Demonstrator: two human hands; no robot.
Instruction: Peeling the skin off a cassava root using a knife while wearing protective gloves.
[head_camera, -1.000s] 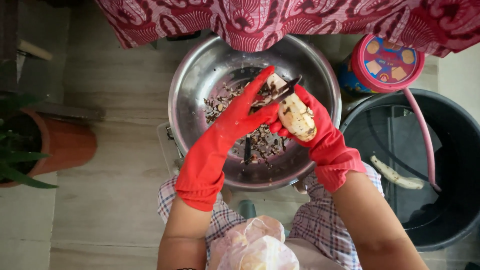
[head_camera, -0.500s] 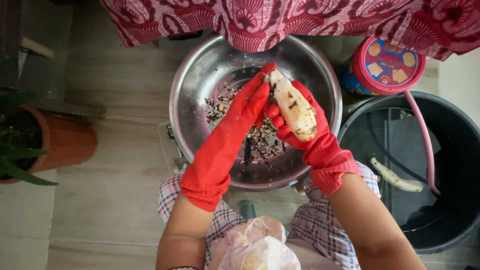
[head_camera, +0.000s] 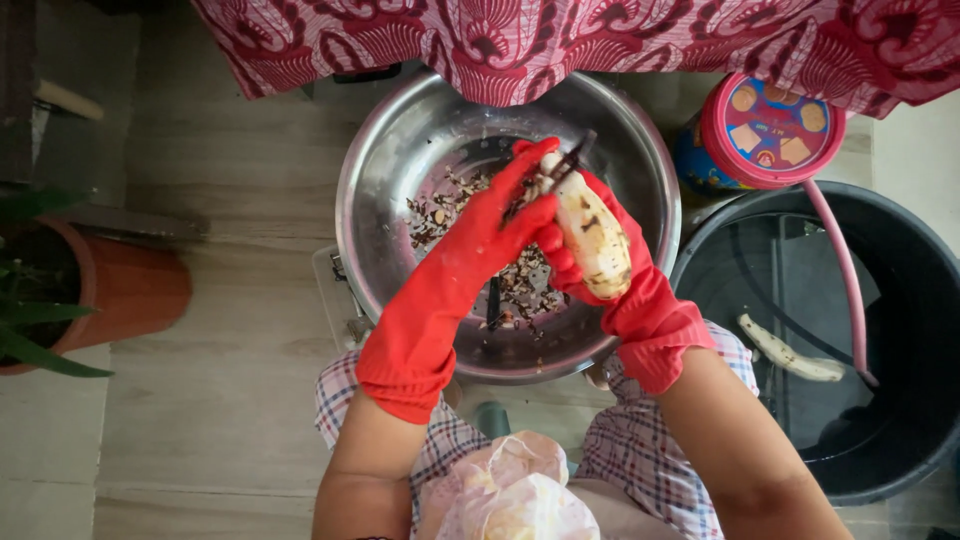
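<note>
Both my hands wear red rubber gloves and work over a large steel bowl (head_camera: 362, 210). My right hand (head_camera: 640, 295) grips a pale, brown-flecked root (head_camera: 592, 235), mostly peeled, with its tip pointing away from me. My left hand (head_camera: 480, 230) is closed on a small dark knife (head_camera: 568, 160), and the blade lies against the root's far tip. Dark peelings (head_camera: 525, 285) are scattered over the bottom of the bowl beneath my hands.
A black tub (head_camera: 905, 330) of water at the right holds a peeled root (head_camera: 790, 350) and a pink hose (head_camera: 840, 250). Behind it stands a round tin with a pink lid (head_camera: 770, 130). A terracotta plant pot (head_camera: 135, 285) stands at the left, red patterned cloth (head_camera: 600, 40) hangs above, and a plastic bag (head_camera: 510, 495) rests on my lap.
The knife blade, hidden half a second ago, shows again at the root's far tip. My left hand has curled back over the root, and my right hand has turned it slightly.
</note>
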